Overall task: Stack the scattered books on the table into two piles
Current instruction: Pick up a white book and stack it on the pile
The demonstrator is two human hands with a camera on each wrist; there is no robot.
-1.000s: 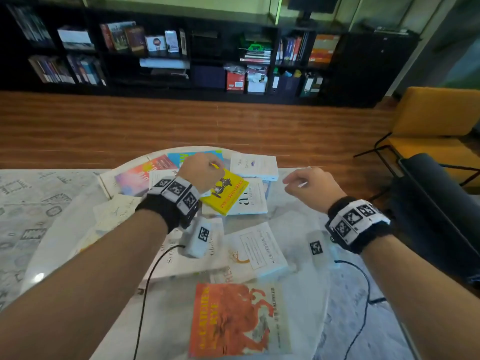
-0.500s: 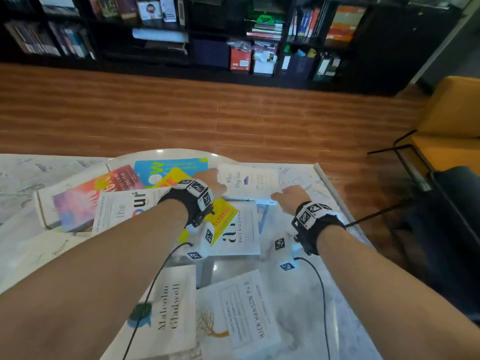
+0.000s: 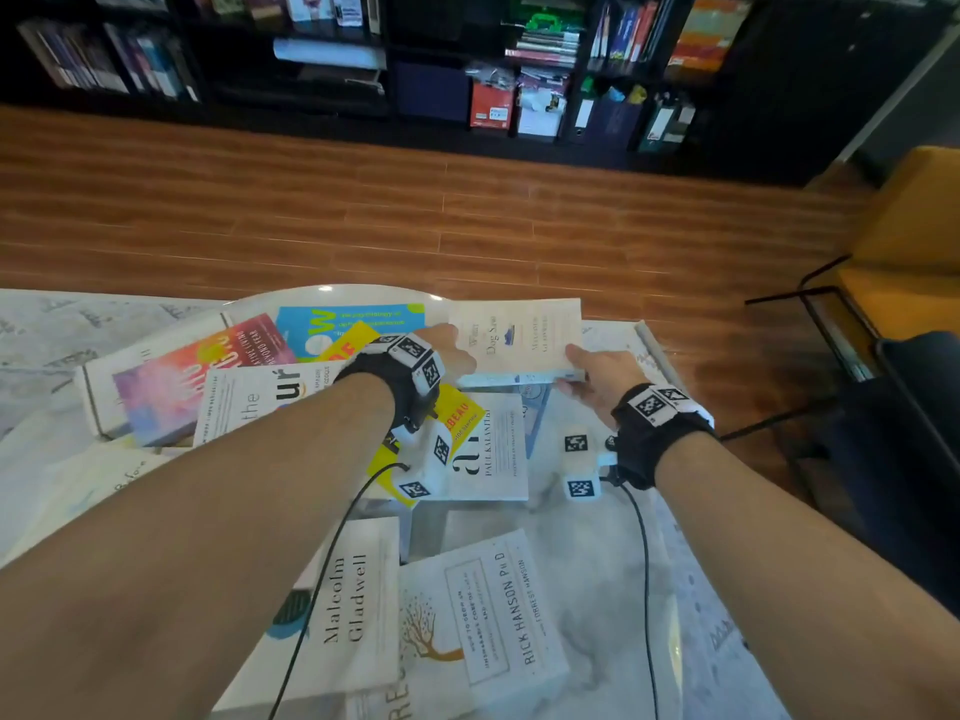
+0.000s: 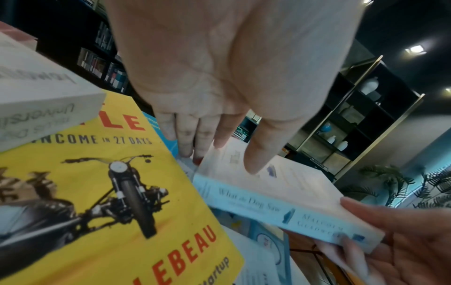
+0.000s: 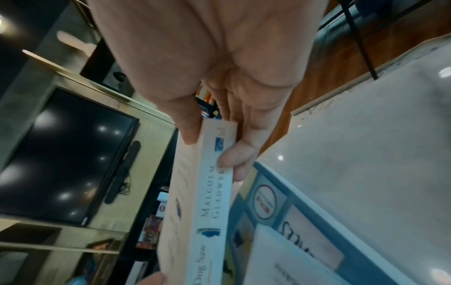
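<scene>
lifting the white book [image 3: 519,337] off the far end of the table [image 3: 587,569], we pinch it with both hands: left hand [image 3: 453,350] at its left edge, right hand [image 3: 592,379] round the spine corner. no pile exists yet; next, we judge, pick a bare base spot.
</scene>
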